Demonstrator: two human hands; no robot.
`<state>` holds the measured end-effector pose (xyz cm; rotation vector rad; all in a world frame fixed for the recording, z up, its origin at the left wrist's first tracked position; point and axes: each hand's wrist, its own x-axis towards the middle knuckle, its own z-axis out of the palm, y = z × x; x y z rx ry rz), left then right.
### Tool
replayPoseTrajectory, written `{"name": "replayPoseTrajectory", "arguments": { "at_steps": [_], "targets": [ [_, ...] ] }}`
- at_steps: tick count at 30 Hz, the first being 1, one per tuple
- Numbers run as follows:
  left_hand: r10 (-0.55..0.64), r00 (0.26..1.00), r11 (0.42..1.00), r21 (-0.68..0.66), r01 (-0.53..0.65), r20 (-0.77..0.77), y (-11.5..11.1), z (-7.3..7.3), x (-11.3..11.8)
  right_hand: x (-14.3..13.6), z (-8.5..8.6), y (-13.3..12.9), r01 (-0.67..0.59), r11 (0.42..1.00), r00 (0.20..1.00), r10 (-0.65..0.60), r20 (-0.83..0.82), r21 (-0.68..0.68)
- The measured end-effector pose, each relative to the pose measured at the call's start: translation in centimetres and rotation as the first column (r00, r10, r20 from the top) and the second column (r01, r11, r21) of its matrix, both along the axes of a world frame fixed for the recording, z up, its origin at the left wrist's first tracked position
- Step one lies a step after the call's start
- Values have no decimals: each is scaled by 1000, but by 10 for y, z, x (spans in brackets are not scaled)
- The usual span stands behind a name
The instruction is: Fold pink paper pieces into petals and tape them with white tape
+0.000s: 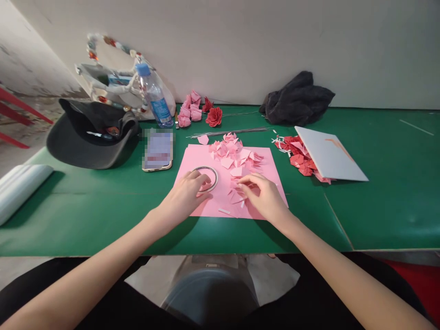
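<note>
My left hand (190, 190) rests over the left side of a tape roll (215, 173) that lies flat on the pink paper sheets (187, 160). Its thumb and forefinger are apart, and the other fingers curl over the roll. Just right of it, my right hand (264, 195) has thumb and forefinger pinched together on a pink paper petal (238, 182) at the near end of the petal pile. Folded pink petals (228, 149) are heaped beyond both hands. A small white paper strip (224, 211) lies near the sheets' front edge.
Behind lie thin wires (233, 132), pink paper flowers (190, 110) and a red paper flower (214, 117). At right, a white board (330, 153) partly covers red petals (302, 165); dark cloth (297, 101) sits behind. Leftward are a phone (158, 149), bottle (154, 96), cap (85, 142) and bag (117, 87).
</note>
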<state>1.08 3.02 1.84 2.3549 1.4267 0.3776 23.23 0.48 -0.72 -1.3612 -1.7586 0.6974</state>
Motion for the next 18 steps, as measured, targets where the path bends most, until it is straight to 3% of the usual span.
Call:
{"name": "replayPoseTrajectory", "arguments": {
  "at_steps": [2,4,8,12,15,18],
  "targets": [
    [-12,993,999,50,18,-118,2,-2,-3,0,-1,0,12,994,996,-21,85,110],
    [-29,992,996,86,39,-120,1,-2,-2,-1,2,-1,-17,986,994,-2,112,165],
    [-14,985,1000,0,14,173,-4,5,4,-8,9,-11,-107,969,991,87,99,222],
    [27,868,964,-242,109,496,-14,14,13,-17,16,-21,-143,933,988,117,96,332],
    [91,787,938,-318,138,610,-22,16,20,-20,18,-24,-128,919,991,99,95,374],
    [103,751,932,-327,157,653,-25,17,23,-19,17,-24,-117,915,992,86,94,387]
  ]
}}
